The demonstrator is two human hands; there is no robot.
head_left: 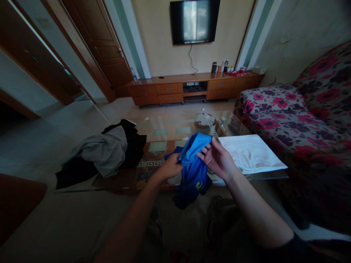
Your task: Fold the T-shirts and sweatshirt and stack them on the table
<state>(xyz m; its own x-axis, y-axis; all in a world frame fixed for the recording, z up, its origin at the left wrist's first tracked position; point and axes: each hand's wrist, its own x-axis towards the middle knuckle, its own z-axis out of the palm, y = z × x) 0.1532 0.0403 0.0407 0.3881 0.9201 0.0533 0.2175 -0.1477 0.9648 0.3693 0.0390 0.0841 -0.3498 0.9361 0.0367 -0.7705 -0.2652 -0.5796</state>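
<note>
A blue garment with a small yellow-green logo hangs bunched between my two hands, over the near edge of the glass coffee table. My left hand is closed on its light-blue edge at the left. On the other side, my right hand pinches the same light-blue part between thumb and fingers, palm turned upward. To the right lies a flat, folded white cloth. A heap of clothes sits at the left, a grey garment on top of black ones.
An ashtray-like dish and a small glass stand at the table's far right. A flower-patterned sofa borders the right side. Beyond the table are a low wooden cabinet with bottles and a wall television.
</note>
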